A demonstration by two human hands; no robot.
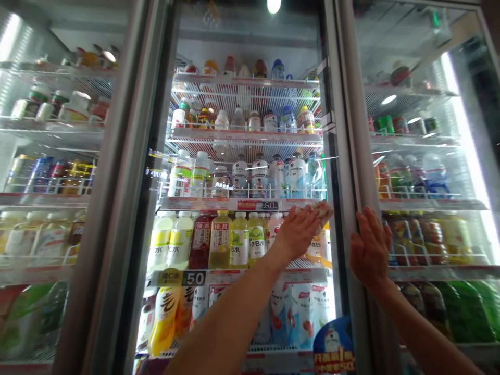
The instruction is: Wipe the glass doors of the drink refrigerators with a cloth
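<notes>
I stand in front of a drinks fridge [242, 135] whose middle section shows without glass glare. My left hand [299, 232] reaches in to the right end of the third shelf, beside a row of yellow-green and red bottles [221, 237]. Its fingers curl over a blurred pinkish thing [317, 211] just under the shelf rail [234, 204]. My right hand [369, 250] lies flat, fingers stretched upward, against the grey upright door frame [347, 156] between the middle and right sections. It holds nothing.
Wire shelves above carry white, blue and orange bottles [258, 174]. A 5.0 price tag [193, 277] sits on the lower rail, above white and yellow bottles. Glass-fronted sections with cans and bottles stand left [50, 177] and right [422, 177]. A blue sticker [334, 344] sits low.
</notes>
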